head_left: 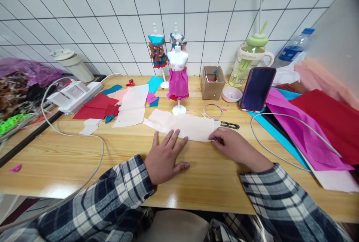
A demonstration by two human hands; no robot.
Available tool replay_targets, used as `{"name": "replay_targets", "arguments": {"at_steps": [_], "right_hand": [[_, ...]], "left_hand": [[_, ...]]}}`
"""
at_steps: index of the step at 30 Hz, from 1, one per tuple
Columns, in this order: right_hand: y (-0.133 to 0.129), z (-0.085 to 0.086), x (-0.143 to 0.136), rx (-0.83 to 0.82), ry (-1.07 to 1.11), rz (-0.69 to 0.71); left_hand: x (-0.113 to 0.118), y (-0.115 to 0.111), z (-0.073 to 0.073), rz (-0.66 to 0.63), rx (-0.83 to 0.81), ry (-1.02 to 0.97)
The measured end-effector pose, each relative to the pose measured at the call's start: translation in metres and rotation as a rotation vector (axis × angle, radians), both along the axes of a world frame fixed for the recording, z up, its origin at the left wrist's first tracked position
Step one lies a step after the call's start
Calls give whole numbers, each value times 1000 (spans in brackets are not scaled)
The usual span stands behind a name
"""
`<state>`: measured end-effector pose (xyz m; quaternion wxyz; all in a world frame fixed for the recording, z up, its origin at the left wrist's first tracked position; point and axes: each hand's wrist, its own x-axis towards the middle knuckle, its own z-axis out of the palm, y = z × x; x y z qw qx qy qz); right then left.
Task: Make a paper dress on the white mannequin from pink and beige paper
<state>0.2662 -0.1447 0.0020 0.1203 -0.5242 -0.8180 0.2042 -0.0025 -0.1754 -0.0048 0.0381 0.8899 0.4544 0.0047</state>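
A pale pink strip (193,125) of thin, crinkled sheet, paper or cloth I cannot tell, lies flat across the table before me. My left hand (165,156) is open, palm down, its spread fingertips resting on the strip's near edge. At the strip's right end, my right hand (228,143) pinches the near corner between thumb and fingers. Black thread snips (230,125) lie just beyond that hand, their tips at the strip. Behind the strip stands a small white dress form (178,60) wearing a magenta skirt (178,83) with a red hem.
Another dressed form (157,49) stands behind. Right of centre are a cardboard box (213,88), a pink bowl (232,95), a phone (257,88) and coloured sheets (305,133). Scraps (95,106), a power strip (75,96) and a white cable (102,152) lie left.
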Motion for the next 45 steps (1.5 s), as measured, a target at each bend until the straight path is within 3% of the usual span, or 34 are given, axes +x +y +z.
{"name": "replay_targets", "arguments": {"at_steps": [5, 8, 13, 17, 26, 35, 41, 45], "right_hand": [[2, -5, 7, 11, 14, 16], [3, -7, 10, 103, 98, 19], [-1, 3, 8, 175, 226, 130], [-7, 11, 8, 205, 239, 92], [1, -12, 11, 116, 152, -20], [-2, -10, 25, -32, 77, -24], [-3, -12, 8, -116, 120, -248], [-2, -17, 9, -121, 144, -245]], "left_hand": [[-1, 2, 0, 0, -35, -5], [-1, 2, 0, 3, -60, -9], [0, 2, 3, 26, -89, 7], [-1, 3, 3, 29, -84, -7], [-4, 4, 4, 32, -97, 1], [-3, 5, 4, 37, -83, 8], [-3, 5, 2, 39, -74, -6], [-3, 5, 3, 38, -91, -11]]}}
